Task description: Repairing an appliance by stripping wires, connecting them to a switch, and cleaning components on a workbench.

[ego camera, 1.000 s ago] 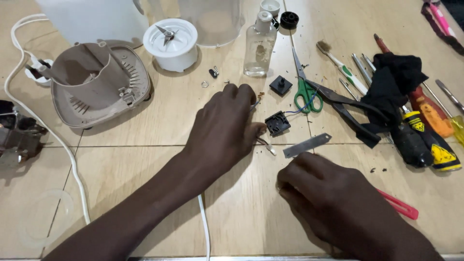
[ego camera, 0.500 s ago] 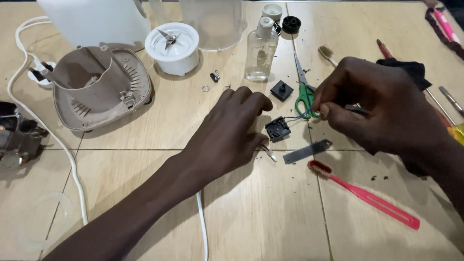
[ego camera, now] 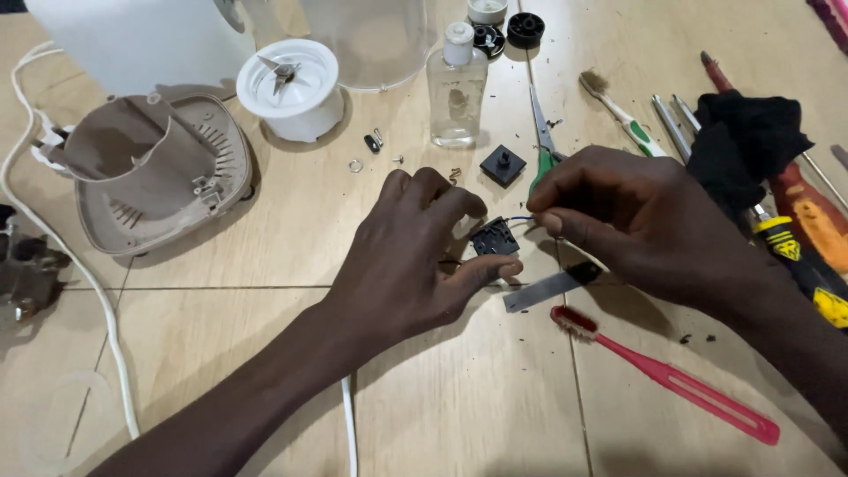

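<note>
My left hand point(ego camera: 415, 256) rests on the tiled floor and pins a small black switch part point(ego camera: 495, 238) between thumb and fingers. My right hand point(ego camera: 618, 216) sits just to its right, fingertips pinched on a thin blue wire point(ego camera: 519, 220) that runs from that part. A flat grey metal blade point(ego camera: 541, 291) lies just below both hands. A second small black square part point(ego camera: 503, 164) lies just above them, beside green-handled scissors point(ego camera: 542, 150).
A beige blender base shell point(ego camera: 150, 177), a white blade unit point(ego camera: 291, 87), a clear bottle point(ego camera: 457, 87) and small screws lie at the back. A red toothbrush point(ego camera: 671, 382) lies at front right. Screwdrivers and a black cloth point(ego camera: 742, 141) are at right. A white cord point(ego camera: 97, 300) runs at left.
My right hand rose from the front of the floor to the switch part and pinched its wire, uncovering the red toothbrush. My left hand stayed on the part.
</note>
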